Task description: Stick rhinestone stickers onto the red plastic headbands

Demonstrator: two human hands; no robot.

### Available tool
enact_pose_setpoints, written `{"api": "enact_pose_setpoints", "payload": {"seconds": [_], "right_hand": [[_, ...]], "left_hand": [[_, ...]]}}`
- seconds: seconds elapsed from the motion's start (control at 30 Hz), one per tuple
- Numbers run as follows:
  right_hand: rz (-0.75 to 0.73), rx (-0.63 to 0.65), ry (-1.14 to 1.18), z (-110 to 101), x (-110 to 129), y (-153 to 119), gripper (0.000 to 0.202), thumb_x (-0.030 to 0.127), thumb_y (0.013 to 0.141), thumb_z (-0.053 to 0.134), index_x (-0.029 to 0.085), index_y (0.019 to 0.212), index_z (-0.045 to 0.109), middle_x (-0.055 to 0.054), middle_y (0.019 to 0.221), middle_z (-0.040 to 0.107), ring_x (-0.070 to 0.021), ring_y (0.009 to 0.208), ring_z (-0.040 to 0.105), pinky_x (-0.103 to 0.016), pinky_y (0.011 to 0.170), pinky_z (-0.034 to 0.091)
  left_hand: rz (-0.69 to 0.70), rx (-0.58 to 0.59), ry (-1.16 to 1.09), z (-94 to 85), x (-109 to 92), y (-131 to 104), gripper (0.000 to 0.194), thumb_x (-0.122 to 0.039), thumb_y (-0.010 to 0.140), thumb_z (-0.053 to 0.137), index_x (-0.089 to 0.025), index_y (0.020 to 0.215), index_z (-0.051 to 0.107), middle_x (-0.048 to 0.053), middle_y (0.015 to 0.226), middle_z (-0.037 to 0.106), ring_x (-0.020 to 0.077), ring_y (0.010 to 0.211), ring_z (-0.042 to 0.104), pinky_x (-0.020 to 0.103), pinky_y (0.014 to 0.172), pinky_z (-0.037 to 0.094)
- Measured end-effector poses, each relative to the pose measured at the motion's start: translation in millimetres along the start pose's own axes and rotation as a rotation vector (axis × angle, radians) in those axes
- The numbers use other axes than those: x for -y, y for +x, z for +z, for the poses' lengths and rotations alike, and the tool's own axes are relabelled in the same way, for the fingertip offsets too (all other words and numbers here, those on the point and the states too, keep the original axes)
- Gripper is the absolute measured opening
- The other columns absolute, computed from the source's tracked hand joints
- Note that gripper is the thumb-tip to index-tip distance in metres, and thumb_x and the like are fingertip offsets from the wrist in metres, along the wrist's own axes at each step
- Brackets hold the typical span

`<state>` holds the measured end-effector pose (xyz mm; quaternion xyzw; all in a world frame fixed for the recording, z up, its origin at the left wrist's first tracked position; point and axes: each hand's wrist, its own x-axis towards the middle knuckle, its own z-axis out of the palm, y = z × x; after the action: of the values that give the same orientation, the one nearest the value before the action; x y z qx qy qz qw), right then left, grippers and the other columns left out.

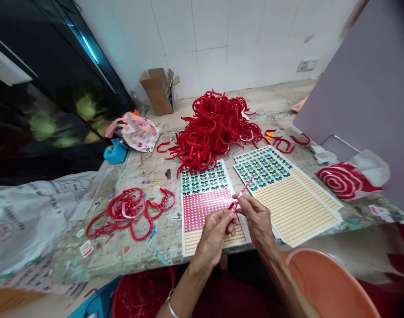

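My left hand point(218, 227) is closed in a pinch on a dark red fuzzy band point(234, 206), most of it hidden by the fingers. Close on its right, my right hand point(257, 216) pinches a narrow pink sticker strip point(245, 186) with pale marks, which slants up past the fingertips. The strip and the band meet between the two hands. Below them lies a sticker sheet point(202, 210) with green-blue, pink and yellow rows. Right of it, more sticker sheets point(288, 207) overlap. A heap of red bands point(215, 126) covers the sheet's far edge.
A smaller tangle of red bands point(129, 210) lies at left. Behind stand a cardboard box point(157, 92) and a white bag point(139, 132). A red tissue pack point(344, 179) is at right. Below the table edge are an orange tub point(321, 274) and a red basin point(142, 293) of bands.
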<state>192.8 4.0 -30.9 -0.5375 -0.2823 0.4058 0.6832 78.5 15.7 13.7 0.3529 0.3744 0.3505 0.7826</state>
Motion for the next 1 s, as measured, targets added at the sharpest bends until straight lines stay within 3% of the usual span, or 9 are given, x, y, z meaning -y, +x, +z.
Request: {"api": "enact_pose_setpoints", "payload": {"seconds": [0.1,0.23,0.43,0.57,0.9,1.0], "right_hand": [[0.035,0.027,0.006,-1.3,3.4,3.1,0.021,0.035,0.069,0.07,0.017,0.08,0.067,-0.002,0.075,0.066,-0.0129,0.061,0.057,-0.027,0.057,0.05],[-0.057,0.015,-0.16,-4.3,12.6,2.7,0.021,0.037,0.069,0.069,0.017,0.071,0.064,0.002,0.063,0.059,-0.0105,0.055,0.051,-0.023,0.052,0.044],[-0.294,-0.022,-0.268,-4.8,29.3,-10.4,0.013,0.028,0.074,0.066,0.018,0.068,0.06,-0.001,0.072,0.056,-0.0133,0.068,0.052,-0.025,0.06,0.042],[-0.374,-0.053,-0.3,-6.0,36.2,-18.3,0.009,0.022,0.076,0.065,0.018,0.069,0.06,-0.001,0.073,0.056,-0.0133,0.067,0.053,-0.025,0.06,0.041],[-0.438,-0.101,-0.313,-7.5,45.1,-29.6,0.008,0.017,0.075,0.065,0.019,0.068,0.06,-0.002,0.073,0.057,-0.0151,0.069,0.055,-0.028,0.063,0.043],[-0.379,-0.109,-0.29,-9.3,41.7,-22.4,0.006,0.021,0.075,0.066,0.019,0.071,0.062,-0.002,0.073,0.058,-0.0144,0.069,0.055,-0.026,0.06,0.044]], "left_hand": [[-0.004,0.037,0.014,-2.5,2.0,-2.6,0.026,-0.036,0.078,0.06,-0.011,0.07,0.061,0.001,0.066,0.056,0.0039,0.047,0.039,0.019,0.049,0.037],[-0.001,0.094,0.073,-7.9,6.6,-5.1,0.03,-0.042,0.08,0.056,-0.013,0.082,0.057,0.002,0.063,0.061,0.0042,0.039,0.042,0.021,0.048,0.042],[0.009,0.133,0.11,-9.2,11.5,-3.2,0.03,-0.045,0.081,0.053,-0.015,0.085,0.051,0.0,0.058,0.061,0.0075,0.036,0.05,0.026,0.05,0.049],[0.014,0.167,0.089,-4.9,10.9,-3.9,0.027,-0.042,0.083,0.051,-0.015,0.085,0.05,0.0,0.057,0.061,0.0074,0.035,0.05,0.026,0.051,0.05],[-0.015,0.201,0.046,-1.2,6.5,-5.6,0.025,-0.04,0.084,0.05,-0.015,0.083,0.05,-0.001,0.055,0.059,0.0067,0.034,0.05,0.025,0.05,0.051],[-0.032,0.226,0.009,-2.4,5.8,-7.0,0.023,-0.037,0.085,0.051,-0.014,0.082,0.051,-0.002,0.054,0.059,0.0061,0.033,0.049,0.024,0.049,0.05]]}}
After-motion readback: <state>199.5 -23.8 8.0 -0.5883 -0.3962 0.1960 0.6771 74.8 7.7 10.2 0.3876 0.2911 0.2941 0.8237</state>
